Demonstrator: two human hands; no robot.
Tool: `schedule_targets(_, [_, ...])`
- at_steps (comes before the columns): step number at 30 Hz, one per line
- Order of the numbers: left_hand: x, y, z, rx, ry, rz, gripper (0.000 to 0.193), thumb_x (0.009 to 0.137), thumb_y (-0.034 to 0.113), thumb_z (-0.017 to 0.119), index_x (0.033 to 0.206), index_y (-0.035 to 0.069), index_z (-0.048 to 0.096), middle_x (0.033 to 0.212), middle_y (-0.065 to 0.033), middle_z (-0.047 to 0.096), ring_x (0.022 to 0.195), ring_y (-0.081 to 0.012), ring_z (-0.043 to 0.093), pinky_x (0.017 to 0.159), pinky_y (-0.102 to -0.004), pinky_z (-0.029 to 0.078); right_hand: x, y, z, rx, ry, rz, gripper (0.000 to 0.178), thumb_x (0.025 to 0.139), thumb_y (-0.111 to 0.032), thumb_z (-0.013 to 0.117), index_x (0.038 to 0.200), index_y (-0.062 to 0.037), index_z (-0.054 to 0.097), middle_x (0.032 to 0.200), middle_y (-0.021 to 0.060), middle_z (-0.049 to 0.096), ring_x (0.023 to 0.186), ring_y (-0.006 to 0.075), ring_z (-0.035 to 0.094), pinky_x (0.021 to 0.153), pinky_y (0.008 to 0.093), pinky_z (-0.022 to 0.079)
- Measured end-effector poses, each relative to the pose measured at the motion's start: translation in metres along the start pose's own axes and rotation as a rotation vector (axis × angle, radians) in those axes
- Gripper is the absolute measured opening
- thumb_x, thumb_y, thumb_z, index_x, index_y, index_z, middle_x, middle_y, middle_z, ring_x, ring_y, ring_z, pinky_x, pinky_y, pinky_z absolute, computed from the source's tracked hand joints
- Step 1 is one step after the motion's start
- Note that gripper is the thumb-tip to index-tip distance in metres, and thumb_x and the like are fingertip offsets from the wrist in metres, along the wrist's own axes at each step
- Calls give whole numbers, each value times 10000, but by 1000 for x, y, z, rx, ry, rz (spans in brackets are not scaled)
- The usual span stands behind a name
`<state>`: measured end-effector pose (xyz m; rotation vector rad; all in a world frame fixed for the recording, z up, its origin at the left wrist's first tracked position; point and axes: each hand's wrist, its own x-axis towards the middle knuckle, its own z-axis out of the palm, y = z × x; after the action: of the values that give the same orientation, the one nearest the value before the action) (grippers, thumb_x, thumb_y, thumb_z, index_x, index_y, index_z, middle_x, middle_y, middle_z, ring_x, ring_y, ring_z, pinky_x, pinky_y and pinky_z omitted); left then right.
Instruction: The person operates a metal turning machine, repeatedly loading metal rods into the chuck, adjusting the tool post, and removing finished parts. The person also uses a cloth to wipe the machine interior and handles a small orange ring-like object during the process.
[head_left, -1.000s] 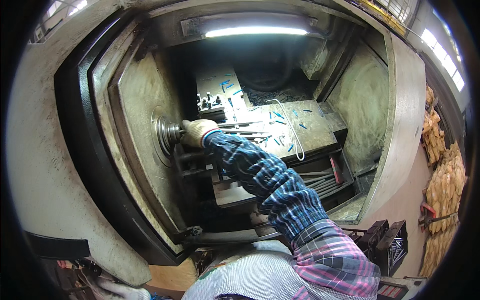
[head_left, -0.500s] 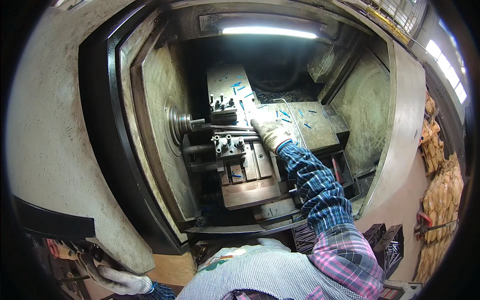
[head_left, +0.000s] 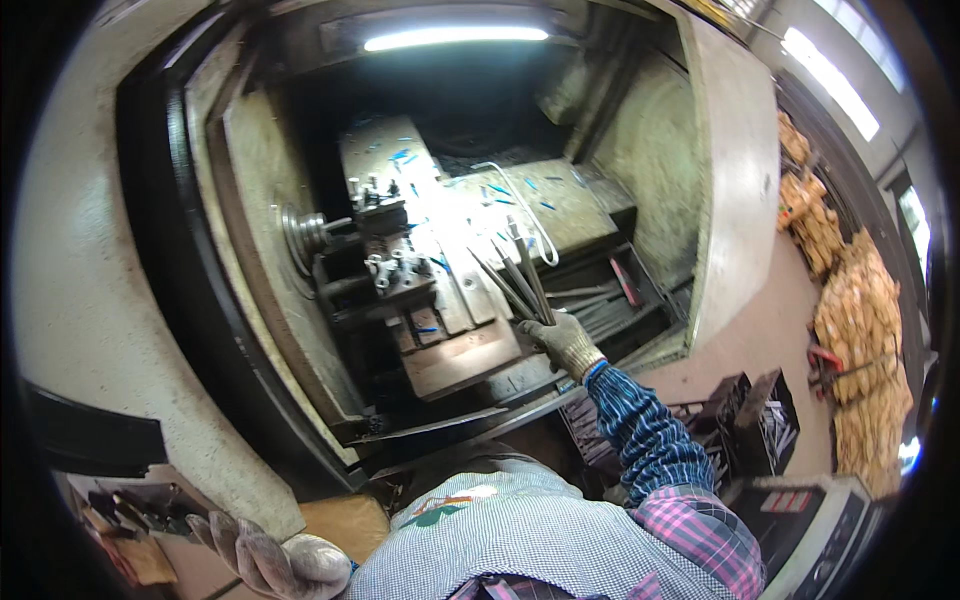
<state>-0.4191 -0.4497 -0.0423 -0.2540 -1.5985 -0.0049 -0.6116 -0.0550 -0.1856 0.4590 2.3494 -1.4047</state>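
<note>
In a dirty pale glove, my right hand (head_left: 565,345) is closed round several thin metal rods (head_left: 531,275). The rods fan out up and away from the fist, above the front right of the lathe's slide (head_left: 462,360). Two tool posts with bolts stand on the slide; the nearer tool post (head_left: 400,272) is left of the rods. A small bar sticks out of the chuck (head_left: 305,236) on the left wall. My gloved left hand (head_left: 275,555) is at the lower left, outside the machine, its fingers apart and holding nothing.
Blue chips (head_left: 405,158) lie scattered on the slide and plate. A bent white pipe (head_left: 520,195) arches over the plate. More rods lie in the tray (head_left: 600,310) at the machine's right. Dark bins (head_left: 775,430) of metal pieces stand outside, near wrapped yellowish bundles (head_left: 860,310).
My right hand has drawn back toward me from the slide, bringing the rods with it. My left hand has shifted right and its fingers show more. The whole view has turned and shifted.
</note>
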Motion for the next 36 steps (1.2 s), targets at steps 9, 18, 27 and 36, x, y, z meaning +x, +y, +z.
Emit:
schedule_targets(9, [9, 102, 50, -1176, -1007, -1095, 534, 1008, 102, 634, 1497, -80, 521, 1443, -229, 627, 1296, -320, 646, 1128, -416, 496, -156, 35, -38, 565, -234, 40, 299, 1021, -271, 723, 1141, 2, 733, 651, -28, 555, 483, 68, 489, 418, 241, 396])
schedule_targets(18, [-55, 288, 96, -2085, -1208, -1730, 568, 1031, 409, 690, 1434, 38, 537, 1140, -171, 711, 1241, -368, 649, 1199, -620, 425, -226, 82, -61, 629, -590, 83, 302, 965, -251, 736, 1082, 25, 698, 733, 44, 688, 524, 107, 613, 448, 256, 506])
schedule_targets(27, [-14, 439, 57, -2376, -1590, -1468, 352, 1091, 450, 577, 1076, 99, 600, 779, -26, 515, 788, -222, 598, 1061, -588, 504, -319, 179, -138, 935, -402, 45, 362, 952, -185, 737, 1222, 45, 665, 897, 118, 779, 602, 154, 714, 515, 261, 582])
schedule_targets(36, [57, 561, 50, -2779, -1538, -999, 278, 1111, 421, 554, 1049, 152, 586, 719, 16, 431, 667, -141, 481, 909, -474, 540, -457, 340, -116, 940, 114, 139, 449, 1052, -330, 646, 1356, -2, 681, 1109, 166, 779, 886, 240, 774, 734, 314, 642])
